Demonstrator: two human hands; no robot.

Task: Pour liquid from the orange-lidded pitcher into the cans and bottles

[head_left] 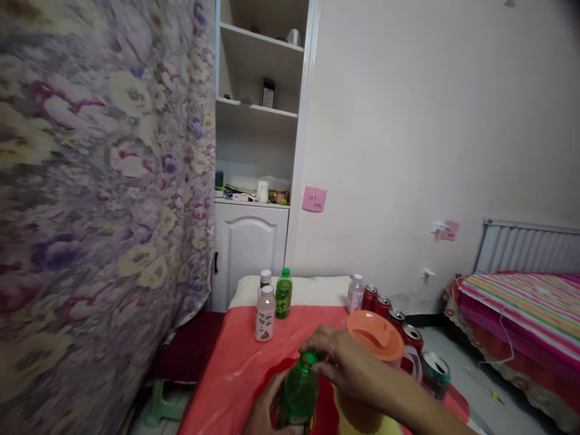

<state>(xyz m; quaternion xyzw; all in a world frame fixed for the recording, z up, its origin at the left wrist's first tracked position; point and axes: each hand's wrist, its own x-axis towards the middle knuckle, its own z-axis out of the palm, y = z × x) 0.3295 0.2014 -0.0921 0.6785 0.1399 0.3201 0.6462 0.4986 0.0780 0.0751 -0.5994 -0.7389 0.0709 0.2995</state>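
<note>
My left hand (267,405) is wrapped round the body of a green plastic bottle (301,389) that stands upright near the front of the table. At the bottle's top, the bent fingers of my right hand (333,353) close round the green cap (309,357). Whether the cap is loose or screwed on cannot be made out. Just beyond my right forearm is a pitcher with an orange lid (374,332), its body partly hidden by the arm. Under the green bottle lies something dark red (327,399), mostly covered by my hands and the bottle.
A pink-labelled bottle (264,317), another white-capped bottle (265,278) and a second green bottle (283,296) stand at the back left of the red tablecloth (226,362). Along the right edge are a small bottle (356,294), several red cans (383,306) and a green can (435,371).
</note>
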